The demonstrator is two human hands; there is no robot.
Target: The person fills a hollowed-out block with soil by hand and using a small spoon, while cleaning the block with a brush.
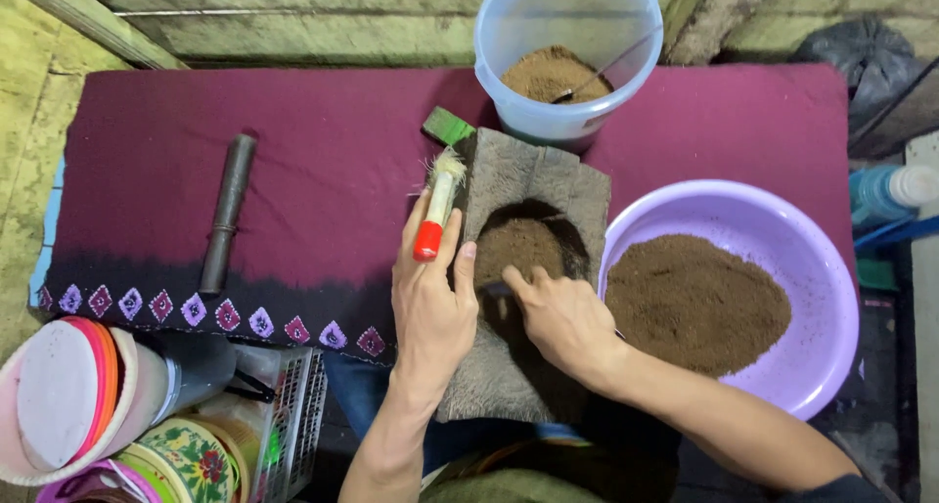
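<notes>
**Two hands at a powder-filled wooden mould**

Forearms rise from the bottom edge and meet over a grey wooden mould [528,268] that lies on a maroon cloth [323,161]. The left hand [430,303] lies flat along the mould's left edge, fingers stretched forward and thumb resting on the wood; a small brush [437,205] with a red handle and pale bristles is pinched between its fingers, pointing away from the person. The right hand [562,317] comes in at a slant from the lower right, wrist bent, its fingers curled tight round a thin dark tool whose tip touches the brown powder [523,247] packed in the mould's hollow. The two hands sit just beside each other without touching.

Just right of the mould stands a lilac basin [782,229] holding more brown powder. Beyond the mould is a clear bucket [567,14] with powder and a spoon. A dark rod [227,213] lies well apart on the left.
</notes>
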